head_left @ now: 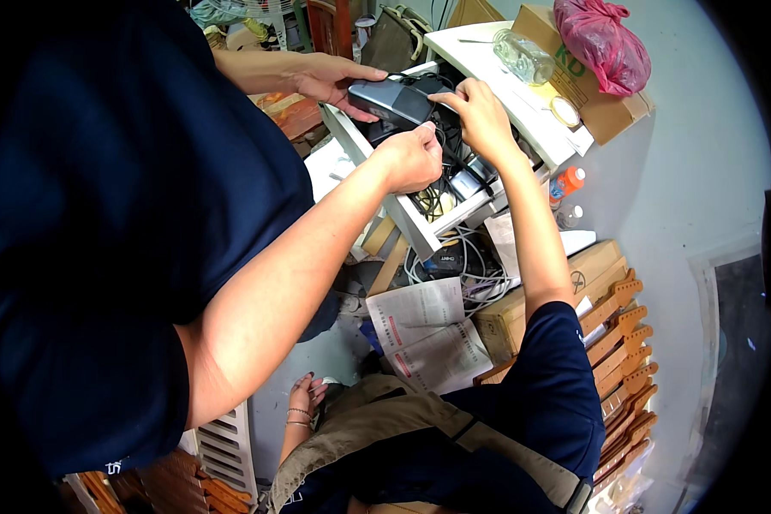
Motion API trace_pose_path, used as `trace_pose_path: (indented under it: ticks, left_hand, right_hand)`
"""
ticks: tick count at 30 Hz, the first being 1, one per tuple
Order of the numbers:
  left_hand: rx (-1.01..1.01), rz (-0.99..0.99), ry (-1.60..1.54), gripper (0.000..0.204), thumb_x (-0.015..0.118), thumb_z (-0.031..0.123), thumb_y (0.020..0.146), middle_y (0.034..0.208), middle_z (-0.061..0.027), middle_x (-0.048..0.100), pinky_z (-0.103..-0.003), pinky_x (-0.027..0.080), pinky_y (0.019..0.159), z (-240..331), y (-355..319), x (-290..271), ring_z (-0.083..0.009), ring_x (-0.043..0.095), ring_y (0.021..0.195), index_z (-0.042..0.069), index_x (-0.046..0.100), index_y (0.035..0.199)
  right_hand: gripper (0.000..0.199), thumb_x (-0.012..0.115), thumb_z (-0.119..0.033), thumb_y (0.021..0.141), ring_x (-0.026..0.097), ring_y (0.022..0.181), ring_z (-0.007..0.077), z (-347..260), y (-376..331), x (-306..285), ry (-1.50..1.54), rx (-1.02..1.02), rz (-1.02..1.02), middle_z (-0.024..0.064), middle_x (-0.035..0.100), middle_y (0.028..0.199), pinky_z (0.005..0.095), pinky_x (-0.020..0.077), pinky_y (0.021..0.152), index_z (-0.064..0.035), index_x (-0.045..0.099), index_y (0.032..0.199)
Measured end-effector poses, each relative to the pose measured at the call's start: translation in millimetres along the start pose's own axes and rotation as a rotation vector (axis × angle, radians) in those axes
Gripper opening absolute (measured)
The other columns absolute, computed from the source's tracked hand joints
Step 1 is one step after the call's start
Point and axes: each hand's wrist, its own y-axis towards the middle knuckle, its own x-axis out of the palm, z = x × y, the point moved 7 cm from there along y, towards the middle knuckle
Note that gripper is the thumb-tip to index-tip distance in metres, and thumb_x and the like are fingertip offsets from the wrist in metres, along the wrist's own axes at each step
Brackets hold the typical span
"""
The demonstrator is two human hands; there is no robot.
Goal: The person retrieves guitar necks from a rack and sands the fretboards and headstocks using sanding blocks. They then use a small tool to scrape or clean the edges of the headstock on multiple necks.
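Note:
My right hand [481, 120] reaches into an open white drawer [420, 236]. Its fingers are closed at a tangle of black cables and dark devices; what they grip is hidden. Low in the view, my left hand [307, 396], with bracelets at the wrist, hangs with loosely bent fingers apart and holds nothing. Beside my right hand, a co-worker's left hand [330, 81] supports a grey and black box-shaped device [391, 101]. The co-worker's right hand [413, 158] pinches near a thin cable below it. A silver-grey device [469, 182] lies among cables in the drawer.
On the white tabletop [463, 38] stand a glass jar [524, 58] and a cardboard box [608, 111] under a pink plastic bag [604, 38]. An orange bottle [567, 182] is at right. Below lie coiled grey cables [488, 291], printed sheets [428, 334] and wooden guitar necks [630, 377].

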Motion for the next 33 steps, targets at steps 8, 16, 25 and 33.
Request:
trace_pose_path:
  ticks: [8, 16, 25, 33]
  left_hand:
    - [0.005, -0.027, 0.033, 0.032, 0.047, 0.029, 0.09, 0.1, -0.0074, 0.06, -0.034, 0.046, 0.07, 0.0, 4.3, 3.5, -0.0236, 0.061, 0.086, 0.01, 0.047, 0.116]
    - [-0.008, -0.109, 0.146, 0.033, 0.054, 0.031, 0.087, 0.101, -0.0082, 0.06, -0.033, 0.047, 0.069, 12.1, 14.8, 22.7, -0.0228, 0.062, 0.086, 0.01, 0.047, 0.112]
    - [0.019, -0.217, 0.314, 0.041, 0.052, 0.034, 0.088, 0.105, -0.0064, 0.06, -0.031, 0.046, 0.072, 24.6, 19.7, 43.7, -0.0193, 0.061, 0.091, 0.009, 0.044, 0.12]
    - [0.073, -0.373, 0.357, 0.042, 0.05, 0.034, 0.089, 0.111, -0.0085, 0.058, -0.032, 0.045, 0.076, 37.5, 10.9, 51.7, -0.0194, 0.06, 0.095, 0.007, 0.044, 0.121]
  right_hand:
    - [0.025, 0.052, -0.001, 0.081, 0.045, 0.074, 0.0158, -39.3, -155.7, -19.9, 0.492, 0.667, 0.557, 0.0076, 0.048, 0.087, 0.0255, 0.0391, 0.068, -0.004, 0.059, 0.106]
    - [0.024, 0.052, -0.002, 0.085, 0.043, 0.075, 0.0043, -145.7, -311.4, 39.0, 0.99, 1.138, 0.442, -0.0014, 0.049, 0.091, 0.0161, 0.0358, 0.064, -0.005, 0.055, 0.109]
    - [0.026, 0.051, 0.0, 0.085, 0.044, 0.079, 0.0063, -136.0, -330.1, -7.3, 0.862, 1.09, 0.55, 0.0008, 0.046, 0.092, 0.0177, 0.039, 0.069, -0.0042, 0.054, 0.11]
    - [0.029, 0.051, 0.001, 0.084, 0.042, 0.074, 0.0052, -167.5, -361.4, -33.5, 0.771, 1.105, 0.614, -0.0002, 0.045, 0.089, 0.017, 0.0381, 0.067, -0.0028, 0.053, 0.112]
